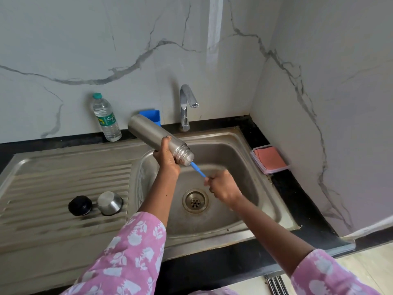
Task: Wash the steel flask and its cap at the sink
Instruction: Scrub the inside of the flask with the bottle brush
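Observation:
My left hand (167,156) grips the steel flask (153,135) near its threaded neck and holds it tilted over the sink basin (225,150), mouth pointing down to the right. A blue brush handle (197,169) sticks out of the flask's mouth. My right hand (222,187) holds the handle's lower end; the hand is blurred. The brush head is hidden inside the flask. On the ribbed drainboard (63,184) to the left lie a black stopper (80,205) and a steel cup cap (110,202), side by side.
A chrome tap (187,105) stands behind the basin, with no water running. A blue holder (152,116) and a plastic water bottle (105,118) stand at the back wall. A clear box with a pink cloth (269,159) sits right of the sink. The drain (195,201) is open.

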